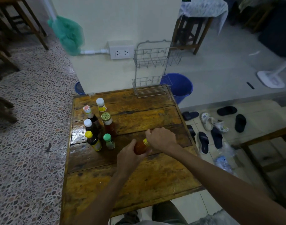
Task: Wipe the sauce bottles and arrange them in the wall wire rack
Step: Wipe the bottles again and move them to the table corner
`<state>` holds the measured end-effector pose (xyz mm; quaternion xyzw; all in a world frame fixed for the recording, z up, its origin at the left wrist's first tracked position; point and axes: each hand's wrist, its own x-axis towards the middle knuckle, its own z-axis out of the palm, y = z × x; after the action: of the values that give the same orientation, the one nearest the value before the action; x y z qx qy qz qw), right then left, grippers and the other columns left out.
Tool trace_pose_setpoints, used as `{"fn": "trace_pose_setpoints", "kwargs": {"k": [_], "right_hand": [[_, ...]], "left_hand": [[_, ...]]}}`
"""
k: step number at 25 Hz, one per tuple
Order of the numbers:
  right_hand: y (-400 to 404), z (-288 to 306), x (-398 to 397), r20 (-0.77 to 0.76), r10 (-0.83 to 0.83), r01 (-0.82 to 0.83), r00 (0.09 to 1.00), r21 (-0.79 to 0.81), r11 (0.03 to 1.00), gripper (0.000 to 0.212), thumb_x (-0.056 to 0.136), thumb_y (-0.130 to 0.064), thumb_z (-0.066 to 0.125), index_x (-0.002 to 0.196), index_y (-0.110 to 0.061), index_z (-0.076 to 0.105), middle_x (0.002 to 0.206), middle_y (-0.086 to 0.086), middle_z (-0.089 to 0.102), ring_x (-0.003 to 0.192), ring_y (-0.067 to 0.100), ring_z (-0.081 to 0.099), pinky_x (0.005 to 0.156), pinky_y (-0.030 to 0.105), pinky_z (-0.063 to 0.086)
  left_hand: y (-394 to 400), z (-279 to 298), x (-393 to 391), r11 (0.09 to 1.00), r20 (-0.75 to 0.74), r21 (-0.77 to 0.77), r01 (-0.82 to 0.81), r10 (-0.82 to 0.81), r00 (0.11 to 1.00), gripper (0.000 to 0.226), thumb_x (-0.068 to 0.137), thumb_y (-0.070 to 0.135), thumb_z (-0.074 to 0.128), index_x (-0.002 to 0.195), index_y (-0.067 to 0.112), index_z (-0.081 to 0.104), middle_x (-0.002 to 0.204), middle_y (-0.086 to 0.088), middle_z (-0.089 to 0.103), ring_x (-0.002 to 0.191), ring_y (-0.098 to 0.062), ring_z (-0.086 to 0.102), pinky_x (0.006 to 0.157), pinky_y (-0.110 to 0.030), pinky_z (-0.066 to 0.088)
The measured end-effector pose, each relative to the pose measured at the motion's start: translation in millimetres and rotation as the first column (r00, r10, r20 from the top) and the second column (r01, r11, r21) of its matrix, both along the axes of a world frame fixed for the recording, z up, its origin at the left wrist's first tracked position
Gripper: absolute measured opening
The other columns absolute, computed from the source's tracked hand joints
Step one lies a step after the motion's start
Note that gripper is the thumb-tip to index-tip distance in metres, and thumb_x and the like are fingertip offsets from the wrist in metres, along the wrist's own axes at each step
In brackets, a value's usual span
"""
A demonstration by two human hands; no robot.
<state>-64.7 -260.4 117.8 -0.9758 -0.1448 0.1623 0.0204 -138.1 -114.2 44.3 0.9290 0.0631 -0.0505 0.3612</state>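
An orange-red sauce bottle [141,147] with a yellow neck band lies tilted over the wooden table [147,176]. My left hand [129,157] grips its body from the near side. My right hand [161,138] closes over its neck and cap end, hiding the cap. No cloth shows in either hand. Several other sauce bottles [98,125] stand upright in a cluster at the table's left. The two-tier wire rack [152,69] hangs on the pale wall behind the table's far edge, with nothing in it.
A blue bucket [179,87] stands on the floor right of the rack, a blue basket [79,88] left of the wall corner. A wall socket [122,50] sits left of the rack. Slippers [217,125] lie on the floor to the right.
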Motion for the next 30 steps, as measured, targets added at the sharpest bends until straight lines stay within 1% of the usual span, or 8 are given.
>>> {"fn": "trace_pose_setpoints", "kwargs": {"k": [2,4,7,9,12,18,23,30], "right_hand": [[-12.3,-0.5,5.2,-0.117,-0.163,0.190,0.980,0.277,0.942,0.045,0.103,-0.055,0.038,0.100,-0.017,0.062,0.083,0.000,0.057,0.074,0.021,0.056,0.062,0.037,0.042],[-32.2,-0.4,9.3,-0.220,-0.204,0.295,0.954,0.556,0.777,0.045,0.091,-0.063,0.061,0.101,-0.020,0.054,0.089,-0.006,0.061,0.078,0.011,0.059,0.065,0.029,0.047],[-75.8,-7.4,23.5,-0.229,-0.246,0.336,0.942,0.621,0.708,0.056,0.082,-0.052,0.079,0.119,-0.020,0.053,0.113,-0.004,0.068,0.100,0.011,0.065,0.076,0.023,0.049],[-107.5,-12.8,37.9,-0.151,-0.318,0.338,0.936,0.638,0.692,0.056,0.085,-0.044,0.078,0.128,-0.020,0.052,0.119,-0.003,0.070,0.106,0.014,0.067,0.082,0.025,0.051],[-156.0,-22.6,64.8,-0.052,-0.401,0.326,0.915,0.680,0.656,0.059,0.084,-0.037,0.081,0.133,-0.022,0.051,0.119,-0.001,0.071,0.104,0.016,0.069,0.087,0.034,0.057],[-209.3,-67.3,96.9,-0.162,-0.383,0.378,0.909,0.706,0.599,0.053,0.084,-0.031,0.082,0.126,-0.030,0.048,0.112,-0.008,0.068,0.101,0.017,0.070,0.087,0.043,0.060],[-216.6,-100.7,104.4,-0.126,-0.358,0.350,0.925,0.645,0.679,0.056,0.085,-0.027,0.081,0.132,-0.022,0.050,0.117,0.003,0.072,0.102,0.022,0.071,0.087,0.033,0.057],[-219.1,-121.0,96.6,-0.162,-0.353,0.373,0.921,0.623,0.687,0.057,0.082,-0.034,0.082,0.129,-0.028,0.048,0.116,-0.004,0.071,0.101,0.015,0.068,0.084,0.030,0.057]], "left_hand": [[-13.5,-2.1,10.2,0.974,-0.027,-0.224,-0.039,0.034,0.999,0.054,0.074,0.065,0.082,0.104,0.030,0.054,0.093,0.015,0.064,0.081,-0.010,0.063,0.065,-0.035,0.056],[-33.5,3.9,30.1,0.872,-0.073,-0.486,-0.056,0.023,0.997,0.050,0.081,0.042,0.087,0.117,0.033,0.054,0.109,0.011,0.067,0.098,-0.011,0.069,0.074,-0.033,0.060],[-81.7,16.9,73.5,0.777,-0.091,-0.629,0.001,-0.076,0.993,0.055,0.092,0.023,0.077,0.133,0.033,0.042,0.124,0.003,0.064,0.108,-0.015,0.068,0.087,-0.042,0.063],[-116.3,18.3,105.4,0.794,-0.078,-0.603,0.078,-0.156,0.985,0.059,0.092,0.016,0.072,0.134,0.037,0.037,0.122,0.005,0.064,0.108,-0.014,0.068,0.090,-0.047,0.062],[-160.3,14.1,148.4,0.858,-0.059,-0.496,0.136,-0.190,0.980,0.057,0.093,0.014,0.067,0.140,0.037,0.044,0.125,0.006,0.066,0.110,-0.015,0.067,0.095,-0.046,0.059],[-209.0,-14.0,182.6,0.968,-0.042,-0.200,0.154,-0.165,0.985,0.059,0.093,0.001,0.066,0.147,0.021,0.054,0.135,-0.008,0.068,0.125,-0.027,0.063,0.110,-0.042,0.049],[-216.8,-40.4,182.6,0.977,-0.119,-0.190,0.097,-0.121,0.985,0.070,0.090,-0.001,0.071,0.152,0.022,0.049,0.143,-0.009,0.064,0.130,-0.031,0.060,0.111,-0.048,0.049],[-214.3,-74.1,170.6,0.966,-0.156,-0.254,0.041,-0.082,0.984,0.070,0.089,0.002,0.075,0.151,0.022,0.050,0.146,-0.004,0.062,0.136,-0.025,0.057,0.112,-0.049,0.050]]}}
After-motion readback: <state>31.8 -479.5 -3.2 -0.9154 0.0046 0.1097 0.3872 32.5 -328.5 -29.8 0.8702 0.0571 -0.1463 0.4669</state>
